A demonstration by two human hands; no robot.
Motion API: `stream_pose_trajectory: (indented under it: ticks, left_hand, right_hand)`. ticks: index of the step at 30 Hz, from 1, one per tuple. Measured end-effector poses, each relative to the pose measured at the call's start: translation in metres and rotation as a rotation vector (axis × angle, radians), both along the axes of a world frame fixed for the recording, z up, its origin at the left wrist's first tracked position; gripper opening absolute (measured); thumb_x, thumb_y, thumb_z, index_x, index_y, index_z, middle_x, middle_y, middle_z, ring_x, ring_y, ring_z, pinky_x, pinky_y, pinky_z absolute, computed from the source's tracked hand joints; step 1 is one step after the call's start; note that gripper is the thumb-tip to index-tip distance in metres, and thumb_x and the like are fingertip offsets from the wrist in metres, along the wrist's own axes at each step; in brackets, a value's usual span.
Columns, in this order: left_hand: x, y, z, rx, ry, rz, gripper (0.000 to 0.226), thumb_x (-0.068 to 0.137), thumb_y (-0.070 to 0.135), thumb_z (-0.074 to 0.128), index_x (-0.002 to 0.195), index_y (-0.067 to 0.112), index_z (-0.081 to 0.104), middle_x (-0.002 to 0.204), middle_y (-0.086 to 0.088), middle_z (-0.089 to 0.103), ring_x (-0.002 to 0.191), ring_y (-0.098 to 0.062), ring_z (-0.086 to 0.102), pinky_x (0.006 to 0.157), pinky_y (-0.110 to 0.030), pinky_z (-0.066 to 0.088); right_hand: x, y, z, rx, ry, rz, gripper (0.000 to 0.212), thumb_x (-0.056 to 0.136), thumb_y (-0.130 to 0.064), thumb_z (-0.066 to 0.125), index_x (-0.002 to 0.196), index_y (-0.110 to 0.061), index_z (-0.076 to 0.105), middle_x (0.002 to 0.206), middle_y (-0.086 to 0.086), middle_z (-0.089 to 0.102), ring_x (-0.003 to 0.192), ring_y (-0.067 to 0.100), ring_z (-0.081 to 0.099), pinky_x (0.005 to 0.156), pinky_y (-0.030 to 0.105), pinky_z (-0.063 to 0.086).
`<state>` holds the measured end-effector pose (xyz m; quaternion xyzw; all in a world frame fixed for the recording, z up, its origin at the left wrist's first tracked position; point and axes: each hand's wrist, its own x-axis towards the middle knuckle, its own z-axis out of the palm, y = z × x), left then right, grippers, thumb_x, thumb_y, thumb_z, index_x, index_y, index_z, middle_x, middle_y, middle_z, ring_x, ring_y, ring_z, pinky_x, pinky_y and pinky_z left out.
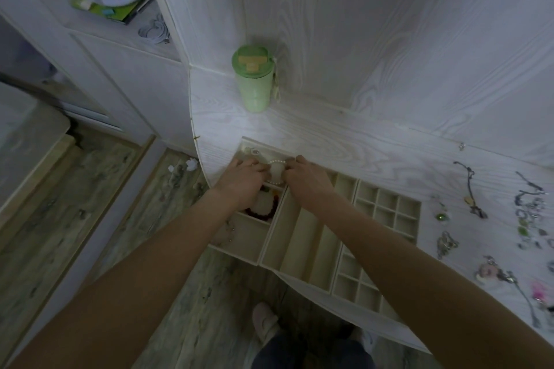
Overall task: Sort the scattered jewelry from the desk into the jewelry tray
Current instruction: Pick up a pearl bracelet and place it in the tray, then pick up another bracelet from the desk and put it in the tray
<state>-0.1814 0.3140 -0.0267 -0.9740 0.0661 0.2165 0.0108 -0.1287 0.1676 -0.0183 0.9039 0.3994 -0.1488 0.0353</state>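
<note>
My left hand (244,178): fingers curled onto the left side of a pearl bracelet (276,172), pinching it over the far left part of the jewelry tray (314,237)
My right hand (305,178): fingers bent and closed on the right side of the same bracelet, so both hands hold it between them
Pearl bracelet: a ring of small white beads, stretched around a pale cushion in the tray's far compartment; whether it sits fully on the cushion I cannot tell
Red bead bracelet (265,213): dark red, lying in the compartment just nearer to me, partly under my left wrist
Jewelry tray: cream, on the worktop (344,135) at its left front edge; long slots in the middle, a grid of small square cells on the right, under my right forearm
Scattered jewelry (527,210): necklaces, chains and small pieces spread over the worktop to the right, well apart from the tray
Green cup (254,81): upright with its lid on, at the back of the worktop beyond the tray
Floor: my slipper (265,323) shows below the worktop edge
</note>
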Motion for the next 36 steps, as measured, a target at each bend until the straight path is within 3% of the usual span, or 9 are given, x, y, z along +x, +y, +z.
stream_pose_trajectory:
  ticks: [6, 15, 19, 22, 26, 31, 36]
  left_hand:
    - [0.0, 0.003, 0.0, 0.002, -0.034, 0.016, 0.056, 0.089, 0.013, 0.048, 0.143, 0.024, 0.037, 0.155, 0.008, 0.023, 0.139, -0.016, 0.019, 0.108, -0.033, 0.017]
    - [-0.001, 0.002, 0.005, -0.068, 0.022, 0.017, 0.059, 0.089, 0.01, 0.048, 0.145, 0.022, 0.032, 0.154, 0.005, 0.024, 0.14, -0.017, 0.018, 0.108, -0.032, 0.019]
    - [0.0, -0.002, 0.013, -0.114, -0.006, 0.065, 0.061, 0.09, 0.009, 0.049, 0.146, 0.022, 0.029, 0.153, 0.003, 0.025, 0.14, -0.017, 0.019, 0.108, -0.032, 0.019]
    - [0.003, -0.021, 0.022, -0.231, 0.018, 0.142, 0.055, 0.091, 0.007, 0.048, 0.143, 0.02, 0.035, 0.149, -0.004, 0.032, 0.136, -0.021, 0.029, 0.107, -0.031, 0.025]
    - [0.013, -0.062, 0.03, -0.407, 0.044, 0.246, 0.048, 0.091, 0.006, 0.043, 0.138, 0.015, 0.044, 0.142, -0.01, 0.044, 0.128, -0.024, 0.043, 0.104, -0.032, 0.037]
    - [0.03, -0.142, 0.047, -0.268, -0.12, 0.14, 0.039, 0.094, 0.015, 0.04, 0.132, 0.02, 0.046, 0.131, -0.007, 0.05, 0.123, -0.026, 0.041, 0.098, -0.039, 0.031]
    - [0.039, -0.252, 0.055, -0.226, -0.227, 0.0, 0.035, 0.096, 0.022, 0.041, 0.131, 0.022, 0.044, 0.129, -0.001, 0.05, 0.12, -0.022, 0.043, 0.095, -0.036, 0.029]
  right_hand:
    - [-0.003, 0.002, -0.006, -0.017, 0.031, 0.028, 0.034, 0.093, -0.008, 0.05, 0.125, -0.014, 0.058, 0.134, 0.004, 0.047, 0.132, 0.022, 0.031, 0.095, 0.032, 0.04]
    - [-0.004, 0.0, -0.003, -0.032, 0.042, 0.001, 0.036, 0.093, -0.005, 0.048, 0.127, -0.016, 0.055, 0.136, 0.004, 0.045, 0.13, 0.021, 0.033, 0.094, 0.032, 0.039]
    - [-0.005, -0.012, 0.003, 0.109, 0.143, -0.119, 0.052, 0.091, 0.004, 0.042, 0.139, -0.017, 0.044, 0.144, 0.006, 0.037, 0.13, 0.024, 0.033, 0.099, 0.036, 0.04]
    - [0.0, -0.03, 0.007, 0.225, 0.257, -0.295, 0.053, 0.091, 0.008, 0.036, 0.138, -0.015, 0.046, 0.14, 0.011, 0.04, 0.126, 0.026, 0.036, 0.102, 0.035, 0.038]
    - [0.006, -0.071, 0.016, 0.291, 0.287, -0.437, 0.046, 0.091, 0.005, 0.038, 0.132, -0.011, 0.053, 0.135, 0.015, 0.046, 0.125, 0.029, 0.043, 0.1, 0.028, 0.033]
    - [0.008, -0.156, 0.026, 0.332, 0.26, -0.634, 0.037, 0.095, -0.006, 0.04, 0.127, -0.014, 0.057, 0.13, 0.012, 0.053, 0.117, 0.026, 0.051, 0.1, 0.034, 0.04]
    - [-0.007, -0.273, 0.025, 0.35, 0.204, -0.824, 0.033, 0.096, -0.01, 0.044, 0.126, -0.015, 0.056, 0.13, 0.009, 0.053, 0.117, 0.025, 0.05, 0.1, 0.036, 0.041]
